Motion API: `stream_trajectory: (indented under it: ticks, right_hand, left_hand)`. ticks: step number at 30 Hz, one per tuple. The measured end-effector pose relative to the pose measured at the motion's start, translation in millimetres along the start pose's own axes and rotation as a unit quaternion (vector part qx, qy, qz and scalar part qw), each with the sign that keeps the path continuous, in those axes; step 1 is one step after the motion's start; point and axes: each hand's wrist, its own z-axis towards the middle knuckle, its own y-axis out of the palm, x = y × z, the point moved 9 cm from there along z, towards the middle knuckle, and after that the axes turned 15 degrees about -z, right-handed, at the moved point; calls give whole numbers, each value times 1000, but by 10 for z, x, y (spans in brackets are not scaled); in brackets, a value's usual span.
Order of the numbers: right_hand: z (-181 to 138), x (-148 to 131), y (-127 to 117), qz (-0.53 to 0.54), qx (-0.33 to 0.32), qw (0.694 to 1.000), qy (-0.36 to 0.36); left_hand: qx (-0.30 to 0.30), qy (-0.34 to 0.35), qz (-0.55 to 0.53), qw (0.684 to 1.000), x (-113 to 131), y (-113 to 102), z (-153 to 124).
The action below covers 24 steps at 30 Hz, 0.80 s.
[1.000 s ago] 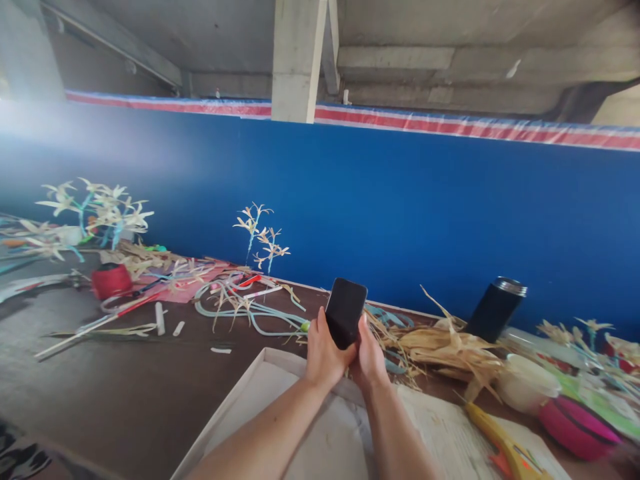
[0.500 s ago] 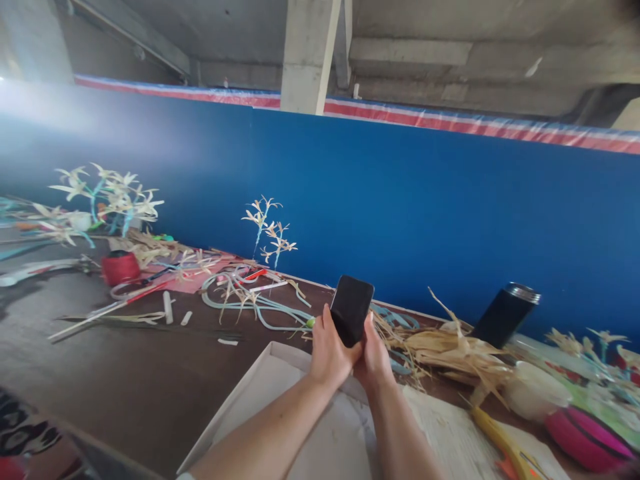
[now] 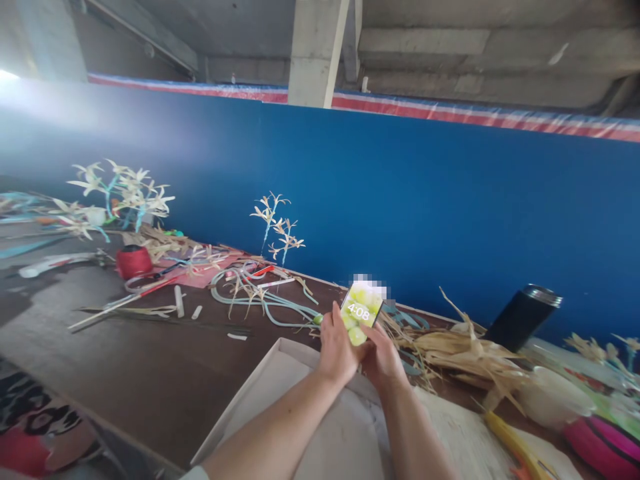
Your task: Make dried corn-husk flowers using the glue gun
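Observation:
A smartphone [image 3: 360,312] is held up between my two hands, its screen lit with a green picture and the time 4:08. My left hand [image 3: 340,343] wraps its left side and lower edge. On the other side, my right hand [image 3: 384,353] grips the lower right edge, its thumb by the screen. Beneath my forearms lies a shallow white box lid [image 3: 260,393]. Pale blue tubing [image 3: 273,310] curls on the table just left of the phone, and dried corn husks [image 3: 460,353] lie to the right.
A black flask [image 3: 523,319] leans at the right, near a pink pouch [image 3: 600,443] and a yellow-handled cutter [image 3: 510,443]. Husk flowers [image 3: 123,193] and a red thread spool [image 3: 134,262] stand left. A blue partition [image 3: 450,200] closes off the back. Part of a person [image 3: 45,427] shows lower left.
The phone's screen has gone from black to lit. My right thumb has moved in over the screen's lower edge. The view has shifted slightly left.

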Motion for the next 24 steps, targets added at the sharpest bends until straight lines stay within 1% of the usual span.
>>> stream_trajectory:
  ticks: [3, 9, 13, 16, 21, 24]
  right_hand:
    - [-21, -27, -24, -13, 10, 1000, -10]
    - [-12, -56, -79, -44, 37, 998, -26]
    - [-6, -54, -130, -60, 51, 997, -27]
    - [-1, -50, -167, -65, 65, 995, -29]
    - [2, 20, -278, -62, 116, 991, 19]
    - [2, 20, -309, -59, 123, 990, 36]
  left_hand:
    - [-16, 16, -7, 1000, 52, 18, -16]
    - [-33, 27, -14, 999, 92, 51, -69]
    - [-32, 53, -33, 998, 127, 63, -100]
    - [-31, 58, -42, 997, 124, 75, -107]
    - [-39, 47, -66, 996, 120, 83, -123]
    - [-48, 36, -97, 993, 132, 84, -141]
